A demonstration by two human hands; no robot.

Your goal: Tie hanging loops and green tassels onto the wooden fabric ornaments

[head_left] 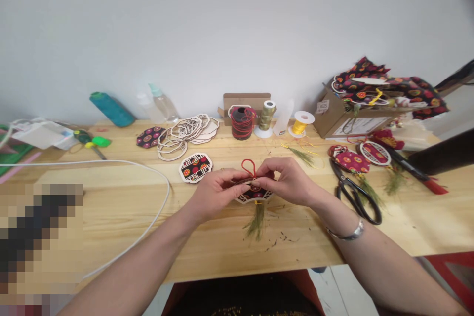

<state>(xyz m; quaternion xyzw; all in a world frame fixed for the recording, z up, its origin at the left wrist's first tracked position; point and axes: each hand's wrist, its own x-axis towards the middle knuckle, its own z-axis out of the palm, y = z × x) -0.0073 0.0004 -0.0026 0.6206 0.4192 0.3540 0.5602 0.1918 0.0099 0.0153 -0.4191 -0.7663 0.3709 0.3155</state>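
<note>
Both hands, left hand [218,190] and right hand [287,180], pinch the red cord loop [249,167] atop the ornament [255,194]; best kept taut and centred over the worktop [111,207]

Even, bright, diffuse light fills the scene; the white wall [237,24] shows no glare, and only faint, soft shadows lie under the forearms on the wooden table [111,207]. Wide-angle distortion bows the table edge and stretches objects toward 3 and 9 o'clock. A pixelated block [40,242] masks the area at 8 o'clock, and the corner at 1 o'clock darkens.

Left hand [218,191] and right hand [287,180] meet, fingertips pinched together.
</note>
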